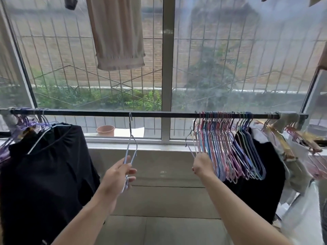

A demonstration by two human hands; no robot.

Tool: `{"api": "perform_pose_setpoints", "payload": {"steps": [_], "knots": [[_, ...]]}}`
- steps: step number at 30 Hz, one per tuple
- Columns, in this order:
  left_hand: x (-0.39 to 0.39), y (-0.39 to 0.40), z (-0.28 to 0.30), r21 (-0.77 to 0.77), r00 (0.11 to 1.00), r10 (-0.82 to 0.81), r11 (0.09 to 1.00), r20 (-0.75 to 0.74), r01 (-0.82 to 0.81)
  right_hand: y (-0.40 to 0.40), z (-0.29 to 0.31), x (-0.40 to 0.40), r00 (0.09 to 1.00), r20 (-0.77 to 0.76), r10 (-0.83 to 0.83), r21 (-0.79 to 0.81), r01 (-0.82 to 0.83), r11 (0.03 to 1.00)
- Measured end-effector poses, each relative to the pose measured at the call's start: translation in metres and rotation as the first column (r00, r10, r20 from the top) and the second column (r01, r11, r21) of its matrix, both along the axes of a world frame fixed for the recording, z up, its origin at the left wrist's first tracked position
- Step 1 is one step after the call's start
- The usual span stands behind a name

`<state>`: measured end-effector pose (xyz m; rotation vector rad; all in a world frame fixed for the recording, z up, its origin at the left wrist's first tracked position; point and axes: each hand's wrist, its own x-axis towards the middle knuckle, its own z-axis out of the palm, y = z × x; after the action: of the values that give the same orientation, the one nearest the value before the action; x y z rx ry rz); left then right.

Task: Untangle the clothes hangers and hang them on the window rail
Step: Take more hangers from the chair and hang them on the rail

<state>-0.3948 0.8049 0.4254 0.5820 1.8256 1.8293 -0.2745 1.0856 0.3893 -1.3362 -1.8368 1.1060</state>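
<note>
A black window rail point(152, 114) runs across the view at sill height. My left hand point(117, 175) grips the lower part of a thin pale-blue wire hanger point(130, 149); its hook reaches up to the rail near the middle. My right hand point(202, 166) grips the leftmost hanger point(192, 151) of a dense row of pink, blue and purple hangers point(230, 147) that hangs on the rail's right half. Several purple hangers point(26, 121) sit at the rail's left end.
A black garment point(44, 174) hangs at the left, another dark garment point(261, 170) and pale cloths at the right. A beige cloth point(118, 32) hangs overhead. A terracotta pot point(105, 130) stands on the sill behind the rail. A bare stretch of rail lies between my hands.
</note>
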Motion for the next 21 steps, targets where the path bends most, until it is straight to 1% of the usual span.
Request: {"api": "perform_pose_setpoints", "payload": {"steps": [3,5,6,7,8,9,10,11,12,13,14,15,16,19,21], "knots": [[-0.004,0.009,0.004,0.018,0.999,0.009,1.0,0.039,-0.009,0.012,-0.006,0.001,0.993,0.112,-0.02,0.07,0.012,0.998],[-0.004,0.014,0.003,0.04,0.996,0.009,0.999,0.085,-0.013,0.006,-0.001,0.009,0.984,0.176,-0.028,0.154,0.001,0.988],[-0.003,0.016,0.002,0.061,0.993,-0.01,0.998,0.119,0.003,-0.002,0.001,0.015,0.987,0.156,-0.046,0.238,0.007,0.971],[-0.001,0.018,0.001,0.089,0.986,-0.047,0.996,0.162,0.033,-0.018,0.005,0.023,0.993,0.1,-0.056,0.335,0.019,0.942],[0.0,0.021,-0.001,0.117,0.972,-0.105,0.99,0.21,0.082,-0.035,0.008,0.029,0.999,0.024,-0.031,0.41,0.019,0.912],[0.003,0.023,-0.001,0.135,0.952,-0.17,0.981,0.254,0.14,-0.057,0.012,0.034,0.997,-0.054,0.059,0.398,-0.033,0.917],[0.006,0.027,-0.001,0.148,0.927,-0.233,0.969,0.296,0.196,-0.078,0.018,0.036,0.969,-0.127,0.21,0.286,-0.167,0.944],[0.01,0.032,-0.001,0.156,0.902,-0.286,0.956,0.323,0.247,-0.101,0.024,0.038,0.896,-0.231,0.38,0.062,-0.376,0.925],[0.015,0.039,0.002,0.166,0.883,-0.331,0.942,0.333,0.291,-0.121,0.031,0.039,0.784,-0.375,0.495,-0.163,-0.582,0.797],[0.021,0.045,0.003,0.174,0.87,-0.365,0.93,0.332,0.324,-0.134,0.031,0.039,0.698,-0.46,0.55,-0.28,-0.701,0.656],[0.028,0.051,0.003,0.175,0.865,-0.389,0.92,0.316,0.35,-0.142,0.03,0.039,0.638,-0.488,0.595,-0.289,-0.762,0.58],[0.035,0.058,0.002,0.159,0.868,-0.406,0.913,0.287,0.375,-0.144,0.027,0.037,0.636,-0.46,0.62,-0.26,-0.764,0.591],[0.041,0.062,0.001,0.125,0.873,-0.417,0.909,0.253,0.398,-0.145,0.025,0.035,0.669,-0.424,0.61,-0.233,-0.732,0.641],[0.051,0.073,-0.004,-0.001,0.87,-0.462,0.883,0.17,0.469,-0.13,0.01,0.024,0.81,-0.323,0.489,-0.219,-0.567,0.794],[0.049,0.076,-0.002,-0.043,0.875,-0.457,0.883,0.159,0.468,-0.117,0.003,0.018,0.865,-0.279,0.416,-0.217,-0.479,0.85]]}}
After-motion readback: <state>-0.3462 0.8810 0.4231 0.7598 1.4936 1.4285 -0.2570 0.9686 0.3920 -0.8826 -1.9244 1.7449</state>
